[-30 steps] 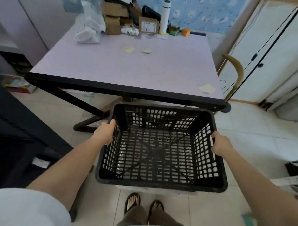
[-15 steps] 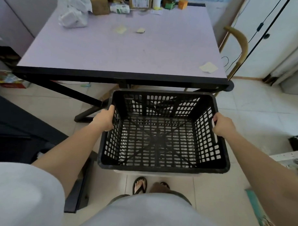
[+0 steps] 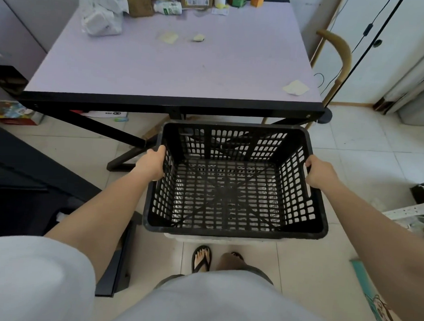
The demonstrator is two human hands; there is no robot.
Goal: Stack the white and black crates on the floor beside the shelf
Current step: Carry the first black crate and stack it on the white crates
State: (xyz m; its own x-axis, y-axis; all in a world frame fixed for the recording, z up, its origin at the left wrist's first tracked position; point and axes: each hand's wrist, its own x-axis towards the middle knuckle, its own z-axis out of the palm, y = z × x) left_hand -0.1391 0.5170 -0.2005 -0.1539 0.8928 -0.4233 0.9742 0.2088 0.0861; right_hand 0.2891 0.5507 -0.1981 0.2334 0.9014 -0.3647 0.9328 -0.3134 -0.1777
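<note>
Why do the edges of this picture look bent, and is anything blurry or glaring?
Head view: the wide-angle lens bows straight lines near the borders, such as the table edge and the cupboard doors. The black crate and both hands, left hand and right hand, look sharp. The light is soft and even, with no harsh glare; the shirt at the bottom is blurred.

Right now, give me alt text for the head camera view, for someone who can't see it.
Both hands, left hand and right hand, grip the sides of an empty black crate held above a white crate, whose edge peeks out beneath. A lilac table stands just beyond on the tiled floor.
</note>
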